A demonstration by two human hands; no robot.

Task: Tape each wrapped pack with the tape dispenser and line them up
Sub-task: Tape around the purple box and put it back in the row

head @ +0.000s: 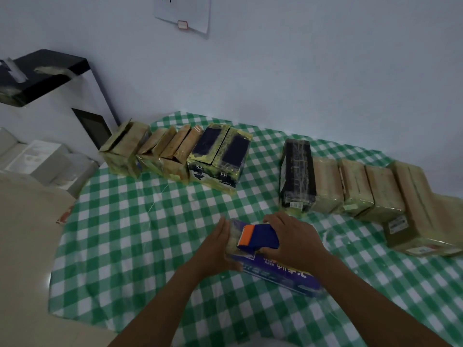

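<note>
A purple wrapped pack [280, 274] with white lettering lies on the green checked cloth [140, 241] in front of me. My left hand [220, 246] holds the pack's left end. My right hand [290, 239] grips a blue tape dispenser [263, 237] with an orange blade end, pressed on top of the pack. A row of taped packs [175, 154] leans along the back left. Another row of taped packs [355, 186] stands at the back right, starting with a black one [297, 171].
A white wall rises behind the table with a paper sheet [185, 13] pinned on it. A black and white cabinet [45, 78] and white boxes [40, 159] stand at the left. A gap lies between the two rows of packs.
</note>
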